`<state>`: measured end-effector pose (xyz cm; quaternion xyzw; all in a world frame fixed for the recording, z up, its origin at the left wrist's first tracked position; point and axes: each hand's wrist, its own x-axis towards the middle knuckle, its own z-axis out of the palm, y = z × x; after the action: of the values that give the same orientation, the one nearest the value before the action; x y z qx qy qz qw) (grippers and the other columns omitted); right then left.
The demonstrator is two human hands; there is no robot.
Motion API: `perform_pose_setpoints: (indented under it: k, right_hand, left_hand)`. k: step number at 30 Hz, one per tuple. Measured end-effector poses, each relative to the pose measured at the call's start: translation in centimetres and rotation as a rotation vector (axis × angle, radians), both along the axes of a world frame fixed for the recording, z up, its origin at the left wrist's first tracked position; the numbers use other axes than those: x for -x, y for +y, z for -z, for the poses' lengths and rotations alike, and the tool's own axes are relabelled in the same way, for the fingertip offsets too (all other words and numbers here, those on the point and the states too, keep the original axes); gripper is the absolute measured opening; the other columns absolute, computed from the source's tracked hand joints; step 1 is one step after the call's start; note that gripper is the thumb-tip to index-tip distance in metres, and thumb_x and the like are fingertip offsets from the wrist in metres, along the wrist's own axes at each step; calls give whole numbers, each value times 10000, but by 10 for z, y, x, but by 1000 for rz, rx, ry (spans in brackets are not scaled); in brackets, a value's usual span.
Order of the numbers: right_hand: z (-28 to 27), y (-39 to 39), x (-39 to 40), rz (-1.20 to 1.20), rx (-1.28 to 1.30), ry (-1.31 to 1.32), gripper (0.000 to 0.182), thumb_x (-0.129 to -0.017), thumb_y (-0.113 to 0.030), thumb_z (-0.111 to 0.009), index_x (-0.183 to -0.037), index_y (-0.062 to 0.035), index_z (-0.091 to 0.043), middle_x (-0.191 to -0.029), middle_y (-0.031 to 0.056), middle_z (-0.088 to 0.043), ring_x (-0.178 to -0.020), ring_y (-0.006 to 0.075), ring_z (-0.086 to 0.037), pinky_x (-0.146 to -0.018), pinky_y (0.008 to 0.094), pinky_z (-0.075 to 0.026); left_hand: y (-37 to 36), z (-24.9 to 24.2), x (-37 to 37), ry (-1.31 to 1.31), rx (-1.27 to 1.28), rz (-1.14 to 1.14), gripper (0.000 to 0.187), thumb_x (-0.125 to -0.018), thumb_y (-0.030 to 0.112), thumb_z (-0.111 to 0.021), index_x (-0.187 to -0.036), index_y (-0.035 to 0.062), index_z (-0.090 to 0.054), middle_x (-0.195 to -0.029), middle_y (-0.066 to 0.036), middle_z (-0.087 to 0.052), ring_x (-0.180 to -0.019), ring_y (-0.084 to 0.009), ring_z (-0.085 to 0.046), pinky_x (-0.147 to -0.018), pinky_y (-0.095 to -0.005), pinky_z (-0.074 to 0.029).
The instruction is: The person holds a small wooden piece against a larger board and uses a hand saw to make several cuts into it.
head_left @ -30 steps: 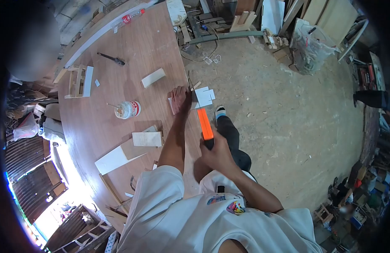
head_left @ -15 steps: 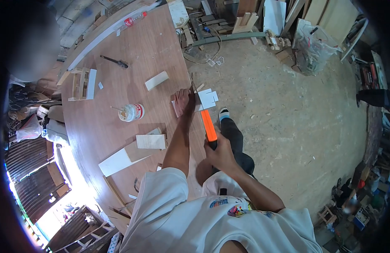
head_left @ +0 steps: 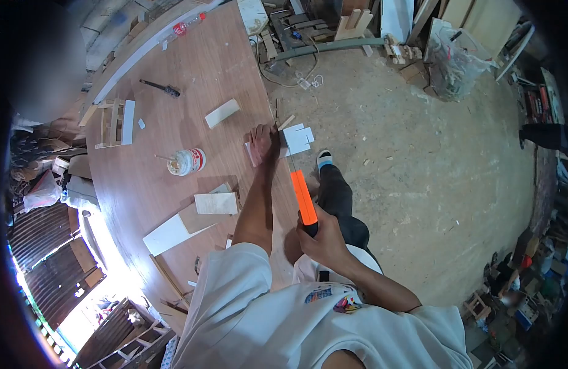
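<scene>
My right hand [head_left: 326, 237] is wrapped round the dark grip of a saw with an orange back [head_left: 303, 198], to the right of the table edge. The thin blade runs from the orange part toward the table edge, beside a white notched board [head_left: 298, 139]. That board sticks out past the edge. My left hand [head_left: 264, 143] lies on the board's table end and presses it down, its fingers spread toward the far side.
On the wooden table [head_left: 192, 74] are a white block [head_left: 222, 113], a jar [head_left: 187, 162], a dark tool [head_left: 160, 88], a small wooden frame [head_left: 117, 123], a bottle [head_left: 189, 24] and white-faced boards [head_left: 216, 203]. A plastic bag [head_left: 459, 64] stands on the floor.
My right hand and the orange-backed saw have moved back toward my body. My left hand stays on the board. The whole view has shifted slightly.
</scene>
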<state>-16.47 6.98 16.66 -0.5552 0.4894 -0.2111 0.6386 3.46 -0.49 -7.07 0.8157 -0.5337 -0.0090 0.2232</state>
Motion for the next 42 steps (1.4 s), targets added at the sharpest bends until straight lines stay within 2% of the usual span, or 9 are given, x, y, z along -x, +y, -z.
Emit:
perform_pose_setpoints:
  k: [3, 6, 10, 16, 22, 26, 32, 38, 42]
  right_hand:
    - [81, -13, -7, 16, 104, 78, 124, -743, 57, -595, -856, 30, -549, -707, 118, -559, -688, 181, -595, -655, 315, -466]
    - [95, -28, -15, -3, 97, 40, 125, -743, 57, -601, -855, 25, -555, -709, 112, -557, -683, 158, -576, -659, 311, -468]
    - [27, -4, -12, 49, 131, 18, 118, -747, 51, -603, -849, 21, -551, -681, 120, -541, -643, 149, -545, -636, 302, -461]
    - [88, -33, -27, -6, 67, 117, 134, -745, 33, -603, -870, 20, -554, -688, 128, -555, -667, 172, -595, -645, 312, -469]
    - [22, -3, -13, 78, 72, 27, 105, -752, 16, -594, -836, 23, -532, -678, 138, -540, -621, 187, -535, -610, 328, -446]
    - [100, -21, -20, 65, 172, 56, 107, -745, 16, -603, -820, 21, -528, -679, 150, -529, -633, 194, -561, -596, 325, -440]
    - [56, -10, -19, 78, 209, 72, 84, -756, 34, -586, -803, 12, -521, -661, 111, -525, -598, 172, -547, -576, 316, -433]
    - [106, -29, -21, 26, 29, 21, 98, -746, 32, -604, -800, 1, -530, -656, 75, -520, -633, 124, -540, -605, 283, -436]
    - [76, -17, -19, 56, 121, 72, 103, -743, 30, -606, -797, -3, -525, -649, 62, -500, -623, 110, -509, -598, 277, -428]
  left_hand:
    - [-6, 16, -14, -41, -9, 29, 162, -886, 221, -528, -886, 73, -594, -910, -95, -595, -924, -261, -547, -879, -409, -378]
    - [-11, 44, -26, -93, 26, 59, 138, -882, 213, -527, -880, 90, -589, -908, -81, -590, -917, -247, -551, -873, -403, -379]
    - [-10, -8, -5, 16, -36, 8, 82, -859, 184, -545, -865, 107, -571, -890, -53, -575, -909, -233, -557, -857, -387, -383]
    - [-7, 7, -13, -29, 29, 88, 129, -883, 208, -532, -859, 90, -577, -879, -84, -594, -902, -262, -560, -862, -399, -378]
    - [-9, 1, -7, -8, -2, 39, 133, -880, 207, -523, -857, 84, -569, -867, -89, -573, -899, -259, -552, -872, -402, -373]
    - [-9, 4, -9, -40, 18, 69, 129, -876, 194, -524, -844, 78, -570, -859, -98, -581, -885, -266, -553, -872, -403, -374]
    - [-11, 3, -8, 38, 66, 23, 75, -855, 170, -548, -854, 99, -574, -881, -66, -583, -874, -259, -558, -830, -411, -386]
    - [-7, 22, -20, -166, 16, 104, 80, -829, 172, -557, -852, 97, -569, -875, -68, -582, -878, -249, -556, -825, -402, -389]
    - [-3, 12, -12, -27, -4, 56, 70, -861, 134, -542, -893, 79, -570, -907, -89, -582, -891, -268, -552, -848, -384, -427]
